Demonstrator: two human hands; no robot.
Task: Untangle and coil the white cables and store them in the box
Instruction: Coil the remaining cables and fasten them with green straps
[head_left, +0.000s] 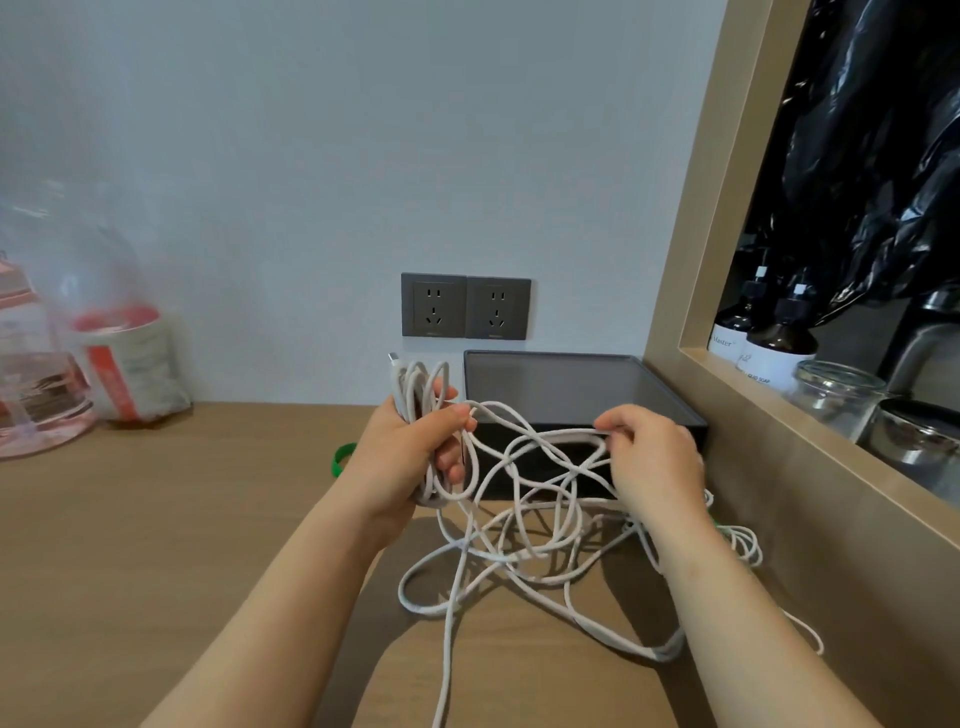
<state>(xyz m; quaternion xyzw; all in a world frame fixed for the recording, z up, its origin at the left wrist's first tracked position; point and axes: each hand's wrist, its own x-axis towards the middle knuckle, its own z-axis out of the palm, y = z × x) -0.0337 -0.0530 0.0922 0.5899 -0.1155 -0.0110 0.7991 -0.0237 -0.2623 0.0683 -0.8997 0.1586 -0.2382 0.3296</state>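
A tangle of white cables (524, 540) lies on the wooden table in front of a black open box (571, 384). My left hand (410, 452) is shut on a bunch of coiled white loops, with a plug end sticking up above the fingers. My right hand (649, 462) pinches a strand of the white cable that stretches across from the left hand, just in front of the box's near wall. More loops hang from both hands down to the table, and one strand runs off the bottom edge of the view.
Two grey wall sockets (466, 306) sit above the box. A green band (343, 457) lies left of my left hand. Plastic-wrapped containers (124, 358) stand at the far left. A wooden-framed shelf (779, 395) at the right holds bottles and glass jars.
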